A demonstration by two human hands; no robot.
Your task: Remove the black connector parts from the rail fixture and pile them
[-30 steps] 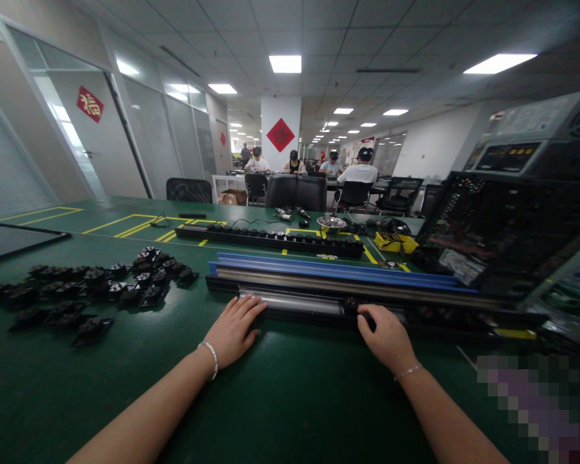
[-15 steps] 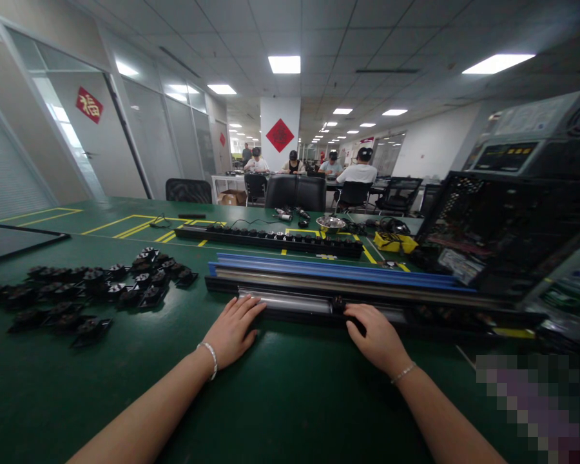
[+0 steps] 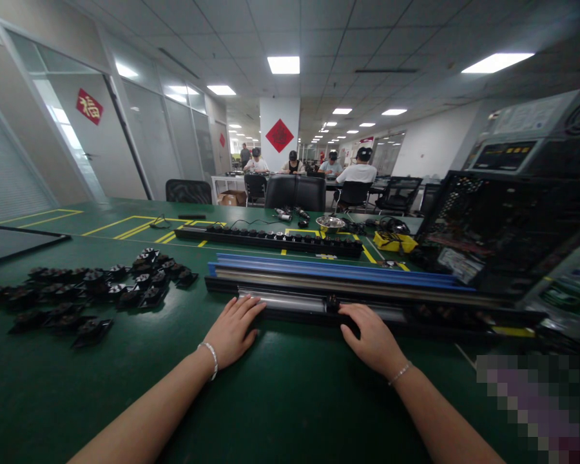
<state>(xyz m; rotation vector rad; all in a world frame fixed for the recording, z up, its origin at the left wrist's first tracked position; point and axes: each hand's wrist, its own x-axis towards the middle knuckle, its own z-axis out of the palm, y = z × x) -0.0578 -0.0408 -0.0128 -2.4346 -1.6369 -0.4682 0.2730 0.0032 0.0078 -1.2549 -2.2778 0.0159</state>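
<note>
My left hand lies with its fingers stretched over the near edge of a long black rail, at the left end of its shiny silver channel. A small black part with prongs sits in that channel. Against the part's right side rest the fingertips of my right hand, whose thumb is apart and whose fingers are not wrapped round anything. More dark pieces show dimly in the rail further right. Just behind it lie blue rails.
Many small black parts lie in a cluster at left. Farther back are a long strip of similar parts, a metal bowl and a yellow bin. An opened computer case stands at right. People sit at a far table.
My right hand has moved slightly left, and the small black part has slid left along the channel with it. My left hand stays where it was.
</note>
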